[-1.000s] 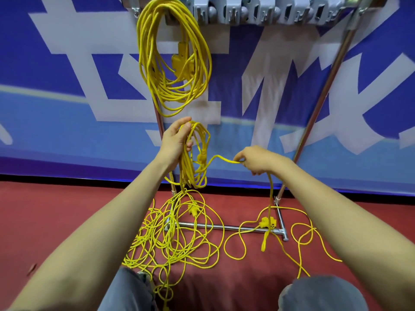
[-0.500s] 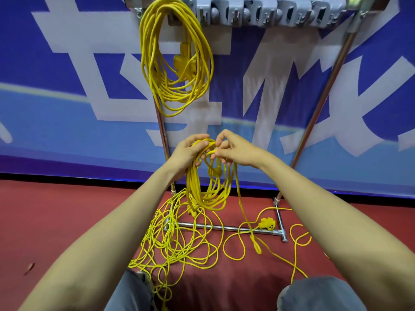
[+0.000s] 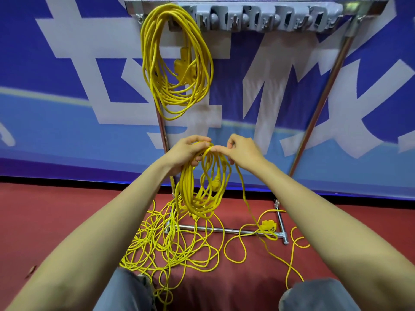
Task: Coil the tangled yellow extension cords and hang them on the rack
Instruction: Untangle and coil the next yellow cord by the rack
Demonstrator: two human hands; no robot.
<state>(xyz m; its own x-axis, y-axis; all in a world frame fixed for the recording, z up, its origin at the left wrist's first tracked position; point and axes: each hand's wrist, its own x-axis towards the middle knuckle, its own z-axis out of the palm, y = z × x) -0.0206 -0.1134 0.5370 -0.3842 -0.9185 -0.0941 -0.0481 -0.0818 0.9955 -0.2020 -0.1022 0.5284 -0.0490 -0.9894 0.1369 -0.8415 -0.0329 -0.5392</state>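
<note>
My left hand [image 3: 186, 153] grips the top of a half-made coil of yellow cord [image 3: 202, 189] that hangs below it in several loops. My right hand [image 3: 243, 152] pinches a strand of the same cord right beside the left fingers, at the coil's top. From there the cord runs down to a yellow socket block [image 3: 268, 225] on the floor. A tangled heap of yellow cord [image 3: 170, 245] lies on the red floor under the coil. One finished coil [image 3: 177, 63] hangs on the leftmost hook of the rack [image 3: 269, 16].
The rack's grey hooks to the right of the hung coil hold nothing. Its metal legs [image 3: 318, 104] slope down to a floor bar [image 3: 224, 231]. A blue and white banner [image 3: 67, 86] covers the wall behind. My knees [image 3: 314, 295] show at the bottom edge.
My right hand carried a strand from the right across to the left hand, laying another loop on the coil. The socket end on the floor slid slightly.
</note>
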